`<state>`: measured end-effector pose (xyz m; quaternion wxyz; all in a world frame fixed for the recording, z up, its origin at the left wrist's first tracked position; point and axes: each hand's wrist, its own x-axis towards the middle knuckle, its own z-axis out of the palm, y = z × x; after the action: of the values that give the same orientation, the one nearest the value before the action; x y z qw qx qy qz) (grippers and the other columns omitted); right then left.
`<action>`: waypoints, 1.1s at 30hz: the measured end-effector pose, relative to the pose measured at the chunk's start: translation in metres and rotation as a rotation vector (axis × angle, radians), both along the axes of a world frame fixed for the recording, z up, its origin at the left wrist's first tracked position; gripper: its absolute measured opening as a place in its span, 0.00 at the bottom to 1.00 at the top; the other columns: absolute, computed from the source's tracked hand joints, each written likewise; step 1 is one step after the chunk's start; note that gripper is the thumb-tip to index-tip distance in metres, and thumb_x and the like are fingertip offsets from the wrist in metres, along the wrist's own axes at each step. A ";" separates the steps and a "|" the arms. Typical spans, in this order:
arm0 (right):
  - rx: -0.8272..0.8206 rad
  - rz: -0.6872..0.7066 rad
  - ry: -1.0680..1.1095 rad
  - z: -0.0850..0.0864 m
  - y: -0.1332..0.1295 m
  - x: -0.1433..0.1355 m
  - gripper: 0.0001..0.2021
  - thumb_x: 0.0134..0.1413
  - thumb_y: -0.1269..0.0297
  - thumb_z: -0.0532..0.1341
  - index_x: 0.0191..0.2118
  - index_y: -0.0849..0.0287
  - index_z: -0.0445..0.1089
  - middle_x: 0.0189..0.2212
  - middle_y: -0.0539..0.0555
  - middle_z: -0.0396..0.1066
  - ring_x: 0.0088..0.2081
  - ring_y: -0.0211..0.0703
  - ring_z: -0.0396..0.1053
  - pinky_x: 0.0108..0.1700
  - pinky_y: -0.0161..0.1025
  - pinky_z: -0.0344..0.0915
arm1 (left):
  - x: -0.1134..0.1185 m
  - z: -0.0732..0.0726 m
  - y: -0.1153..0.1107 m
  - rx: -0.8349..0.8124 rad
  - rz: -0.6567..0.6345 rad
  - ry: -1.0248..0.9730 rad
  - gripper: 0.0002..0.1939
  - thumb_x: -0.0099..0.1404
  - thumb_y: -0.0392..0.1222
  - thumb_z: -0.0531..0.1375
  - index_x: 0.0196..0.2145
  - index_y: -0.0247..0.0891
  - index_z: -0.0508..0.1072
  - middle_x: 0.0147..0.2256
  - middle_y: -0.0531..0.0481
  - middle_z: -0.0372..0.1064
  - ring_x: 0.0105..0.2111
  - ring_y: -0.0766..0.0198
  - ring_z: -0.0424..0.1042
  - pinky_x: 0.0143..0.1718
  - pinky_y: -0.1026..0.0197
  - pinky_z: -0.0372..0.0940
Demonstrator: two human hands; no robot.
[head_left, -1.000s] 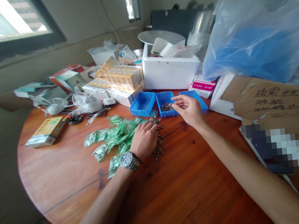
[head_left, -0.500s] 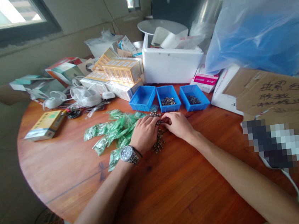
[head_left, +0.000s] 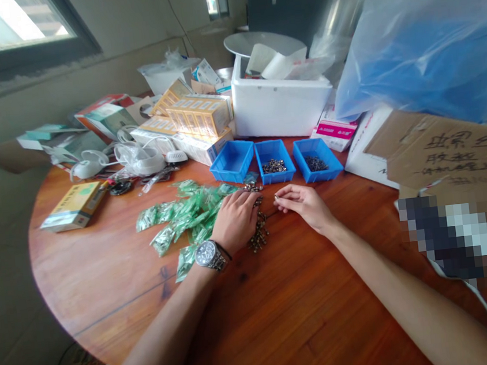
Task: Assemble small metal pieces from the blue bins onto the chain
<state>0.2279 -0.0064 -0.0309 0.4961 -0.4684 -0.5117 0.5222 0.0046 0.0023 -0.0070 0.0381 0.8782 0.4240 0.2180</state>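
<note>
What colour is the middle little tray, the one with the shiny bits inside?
The middle tray is blue; the head view shows it best.

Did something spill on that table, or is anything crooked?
Small metal pieces lie loose on the table by the left hand. They look a bit spilled, because similar-looking ones sit inside the middle blue bin. Farther back, one yellow box leans crookedly.

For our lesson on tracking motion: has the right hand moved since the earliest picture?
Yes: judged against the middle blue bin, the right hand has moved away, toward the person.
</note>
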 end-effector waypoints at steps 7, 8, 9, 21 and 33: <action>-0.123 -0.052 0.240 0.006 -0.002 0.003 0.21 0.43 0.51 0.80 0.38 0.58 0.78 0.37 0.58 0.84 0.37 0.45 0.79 0.39 0.41 0.74 | -0.002 -0.002 0.001 0.010 -0.009 -0.010 0.16 0.77 0.36 0.54 0.58 0.40 0.73 0.55 0.42 0.77 0.58 0.50 0.74 0.62 0.44 0.68; -0.123 -0.050 0.244 0.007 -0.003 0.003 0.21 0.43 0.51 0.80 0.38 0.58 0.78 0.38 0.58 0.84 0.37 0.45 0.80 0.40 0.41 0.74 | -0.002 -0.002 0.001 0.008 -0.010 -0.011 0.16 0.77 0.36 0.54 0.58 0.40 0.73 0.54 0.42 0.77 0.58 0.50 0.74 0.62 0.44 0.68; -0.118 -0.049 0.248 0.008 -0.004 0.003 0.21 0.43 0.51 0.80 0.38 0.58 0.77 0.39 0.58 0.84 0.37 0.45 0.80 0.40 0.41 0.75 | -0.002 -0.002 0.001 0.007 -0.010 -0.012 0.15 0.77 0.37 0.54 0.57 0.40 0.73 0.54 0.42 0.77 0.58 0.50 0.74 0.62 0.44 0.68; 0.139 -0.109 -0.102 0.000 -0.004 0.003 0.19 0.52 0.48 0.76 0.40 0.57 0.79 0.35 0.57 0.82 0.35 0.48 0.80 0.39 0.43 0.79 | 0.000 0.005 -0.004 0.049 -0.010 0.010 0.15 0.76 0.37 0.56 0.56 0.41 0.74 0.55 0.43 0.77 0.59 0.49 0.73 0.64 0.43 0.65; 0.532 -0.326 -0.566 0.055 0.058 0.010 0.05 0.62 0.64 0.66 0.42 0.55 0.77 0.41 0.57 0.82 0.41 0.51 0.79 0.43 0.45 0.73 | -0.004 0.009 -0.001 0.077 -0.003 -0.049 0.19 0.76 0.34 0.52 0.60 0.42 0.73 0.61 0.43 0.74 0.64 0.50 0.69 0.68 0.40 0.61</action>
<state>0.2379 0.0517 0.0239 0.5158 -0.5236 -0.6641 0.1373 0.0003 0.0013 0.0019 0.0151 0.8741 0.4128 0.2555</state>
